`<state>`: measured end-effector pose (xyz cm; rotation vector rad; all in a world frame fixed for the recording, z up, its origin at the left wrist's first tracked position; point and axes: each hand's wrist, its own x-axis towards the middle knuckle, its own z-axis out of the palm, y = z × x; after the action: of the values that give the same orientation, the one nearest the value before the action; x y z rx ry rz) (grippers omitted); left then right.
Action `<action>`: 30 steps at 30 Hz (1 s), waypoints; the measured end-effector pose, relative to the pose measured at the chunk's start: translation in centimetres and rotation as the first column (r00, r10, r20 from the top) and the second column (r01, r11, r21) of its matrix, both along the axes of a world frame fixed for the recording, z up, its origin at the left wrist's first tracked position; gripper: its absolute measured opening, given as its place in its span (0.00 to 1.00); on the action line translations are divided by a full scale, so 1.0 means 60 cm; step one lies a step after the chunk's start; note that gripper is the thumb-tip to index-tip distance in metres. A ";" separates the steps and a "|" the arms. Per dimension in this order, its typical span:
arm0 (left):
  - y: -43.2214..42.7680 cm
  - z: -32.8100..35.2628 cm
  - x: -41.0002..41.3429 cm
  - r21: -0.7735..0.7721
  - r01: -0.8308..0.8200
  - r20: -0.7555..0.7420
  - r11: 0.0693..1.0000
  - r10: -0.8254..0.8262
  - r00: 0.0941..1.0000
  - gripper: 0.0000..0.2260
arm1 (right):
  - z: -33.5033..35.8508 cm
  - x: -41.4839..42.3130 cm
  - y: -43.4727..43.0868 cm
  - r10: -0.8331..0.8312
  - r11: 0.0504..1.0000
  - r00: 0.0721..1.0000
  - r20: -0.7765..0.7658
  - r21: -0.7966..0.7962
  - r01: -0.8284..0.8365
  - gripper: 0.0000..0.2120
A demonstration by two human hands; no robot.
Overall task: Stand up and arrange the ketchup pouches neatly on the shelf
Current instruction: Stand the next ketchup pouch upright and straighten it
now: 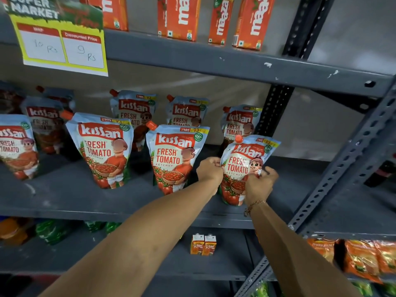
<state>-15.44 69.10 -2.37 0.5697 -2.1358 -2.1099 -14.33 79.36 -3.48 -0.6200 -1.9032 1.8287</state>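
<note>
Several blue-and-red Kissan ketchup pouches stand in two rows on the grey middle shelf (64, 196). The front right pouch (242, 163) stands upright near the shelf's front edge, tilted a little to the right. My left hand (209, 169) pinches its left edge and my right hand (260, 185) grips its right side. To its left stand a front middle pouch (171, 159) and a front left pouch (102, 151). Behind them stands a back row, with one pouch (240, 123) right behind the held one.
Orange Maaza juice cartons (182, 18) line the upper shelf, beside a yellow price sign (62, 46). A slanted perforated upright (334, 172) borders the right side. Below are two small juice boxes (203, 245), green bottles (51, 230) and orange packets (360, 258).
</note>
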 end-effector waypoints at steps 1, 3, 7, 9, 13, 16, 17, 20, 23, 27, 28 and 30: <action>0.000 0.000 0.001 0.004 -0.010 0.003 1.000 0.010 1.000 0.12 | 0.000 -0.001 0.000 0.003 1.000 1.000 0.000 -0.006 -0.003 0.21; -0.001 -0.001 0.002 0.009 -0.025 0.002 1.000 0.025 1.000 0.12 | -0.002 -0.003 -0.001 0.016 1.000 1.000 0.001 -0.026 -0.016 0.21; -0.003 -0.001 0.005 -0.018 -0.032 -0.021 0.999 0.031 0.999 0.13 | -0.005 -0.008 -0.002 0.029 0.999 1.000 0.002 -0.038 -0.029 0.20; -0.003 0.001 0.008 -0.024 -0.027 -0.018 0.999 0.027 0.999 0.13 | -0.004 -0.009 -0.002 0.022 0.999 1.000 0.003 -0.023 -0.022 0.20; -0.004 0.004 0.010 -0.042 -0.019 -0.016 0.999 0.018 1.000 0.14 | -0.006 -0.011 -0.005 0.024 1.000 1.000 0.006 -0.004 -0.024 0.19; -0.004 0.003 0.010 -0.052 -0.023 -0.017 0.998 0.022 1.000 0.14 | -0.008 -0.013 -0.005 0.015 1.000 1.000 0.012 0.009 -0.015 0.19; -0.004 0.003 0.010 -0.055 -0.027 -0.018 0.998 0.026 1.000 0.14 | -0.010 -0.013 -0.005 0.013 1.000 1.000 0.016 0.016 -0.014 0.18; -0.003 0.002 0.012 -0.064 -0.029 -0.022 0.998 0.028 0.999 0.14 | -0.010 -0.014 -0.004 0.022 1.000 0.999 0.027 0.016 -0.023 0.18; -0.004 0.002 0.014 -0.092 -0.015 -0.032 0.996 0.013 0.999 0.14 | -0.009 -0.017 -0.004 0.027 0.999 0.999 0.032 0.025 -0.028 0.19; -0.005 0.001 0.017 -0.098 0.008 -0.044 0.995 -0.012 0.999 0.15 | -0.007 -0.014 -0.006 0.042 0.999 0.999 0.008 0.013 -0.042 0.19; -0.004 0.001 0.018 -0.100 0.012 -0.053 0.995 -0.018 0.998 0.16 | -0.006 -0.015 -0.005 0.042 0.999 0.999 0.002 -0.011 -0.042 0.19; -0.003 0.004 0.018 -0.103 0.022 -0.087 0.994 -0.031 0.996 0.17 | -0.004 -0.024 0.002 0.043 0.992 0.999 -0.011 -0.120 -0.044 0.18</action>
<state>-14.38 68.91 -2.11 0.4315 -2.1987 -1.9846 -15.76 79.47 -3.71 -0.6140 -1.8251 1.9819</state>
